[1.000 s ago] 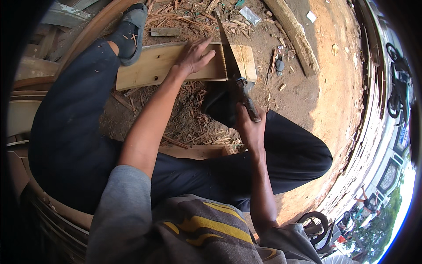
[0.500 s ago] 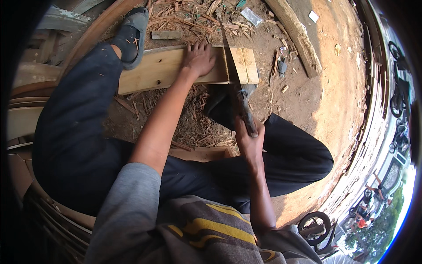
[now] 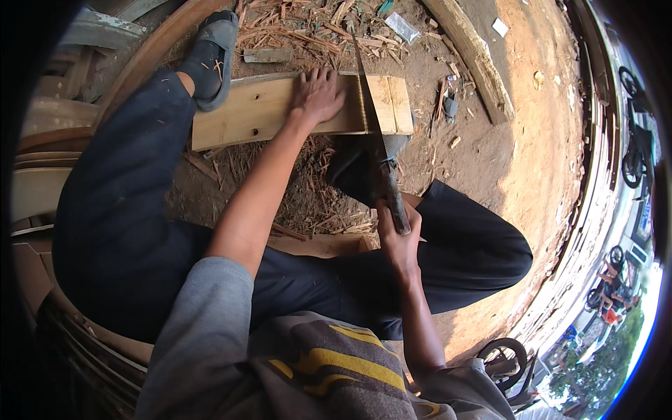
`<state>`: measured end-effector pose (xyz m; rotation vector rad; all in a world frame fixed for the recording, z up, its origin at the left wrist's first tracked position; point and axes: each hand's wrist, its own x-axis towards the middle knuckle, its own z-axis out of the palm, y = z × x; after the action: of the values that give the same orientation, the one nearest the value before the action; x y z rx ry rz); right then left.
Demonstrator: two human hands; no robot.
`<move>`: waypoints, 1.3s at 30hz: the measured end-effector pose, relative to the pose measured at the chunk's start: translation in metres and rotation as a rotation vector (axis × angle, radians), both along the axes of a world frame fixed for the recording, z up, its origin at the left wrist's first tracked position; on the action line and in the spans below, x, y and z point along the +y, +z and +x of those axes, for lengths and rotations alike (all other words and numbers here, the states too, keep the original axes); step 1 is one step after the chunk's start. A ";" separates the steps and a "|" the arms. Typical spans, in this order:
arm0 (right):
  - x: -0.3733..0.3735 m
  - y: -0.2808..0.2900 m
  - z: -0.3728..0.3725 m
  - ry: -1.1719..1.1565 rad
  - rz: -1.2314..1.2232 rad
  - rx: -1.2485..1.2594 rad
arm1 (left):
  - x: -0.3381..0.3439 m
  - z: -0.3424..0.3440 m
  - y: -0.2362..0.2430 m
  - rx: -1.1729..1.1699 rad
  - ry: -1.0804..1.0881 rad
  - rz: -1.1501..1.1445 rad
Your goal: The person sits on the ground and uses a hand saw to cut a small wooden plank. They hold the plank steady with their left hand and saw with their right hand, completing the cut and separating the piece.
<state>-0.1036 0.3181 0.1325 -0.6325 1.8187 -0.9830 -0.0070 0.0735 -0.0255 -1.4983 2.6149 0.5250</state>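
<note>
A pale wooden board (image 3: 231, 115) with two dark holes lies across in front of me, near the ground. My left hand (image 3: 318, 96) rests flat on top of it, fingers spread and pointing away from me. Wrapped round the dark handle of a hand saw (image 3: 374, 115) is my right hand (image 3: 400, 231). The blade crosses the board near its right end and points away from me. A line or groove runs across the board just right of the blade. My left foot in a dark sandal (image 3: 213, 59) presses at the board's left end.
Wood chips (image 3: 301, 35) litter the dirt beyond the board. A thick curved timber (image 3: 472, 59) lies at the far right, near a clear plastic packet (image 3: 402, 28). Planks (image 3: 42, 189) are stacked on my left. Motorbikes (image 3: 633, 154) and people show at the far right edge.
My right hand and the saw have drawn back slightly toward me, the blade still across the board. The left hand stays on the board.
</note>
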 end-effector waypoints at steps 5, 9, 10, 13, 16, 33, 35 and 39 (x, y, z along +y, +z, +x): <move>-0.016 -0.009 -0.002 -0.035 -0.003 0.025 | -0.003 0.002 -0.003 0.021 -0.028 0.030; -0.029 -0.026 0.000 -0.007 -0.066 0.051 | -0.006 0.009 -0.005 0.002 -0.111 0.091; -0.026 -0.030 -0.004 -0.009 -0.073 0.052 | 0.000 0.008 0.007 0.014 -0.152 0.080; -0.026 -0.021 -0.005 -0.093 -0.079 -0.020 | 0.011 0.012 0.020 0.049 -0.276 0.059; -0.025 -0.023 -0.006 -0.090 -0.085 -0.002 | 0.023 0.016 0.030 -0.037 -0.445 -0.025; -0.010 -0.020 0.003 -0.059 -0.067 -0.029 | 0.028 0.016 0.019 0.072 -0.405 -0.071; -0.017 -0.017 0.017 -0.013 -0.074 0.062 | 0.027 0.019 0.007 0.082 -0.388 -0.139; -0.008 -0.021 0.019 -0.039 -0.033 0.086 | 0.027 0.013 0.013 -0.002 -0.370 0.032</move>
<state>-0.0846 0.3098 0.1117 -0.6703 1.9000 -1.0277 0.0060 0.1004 -0.0127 -0.9674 2.7707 0.5204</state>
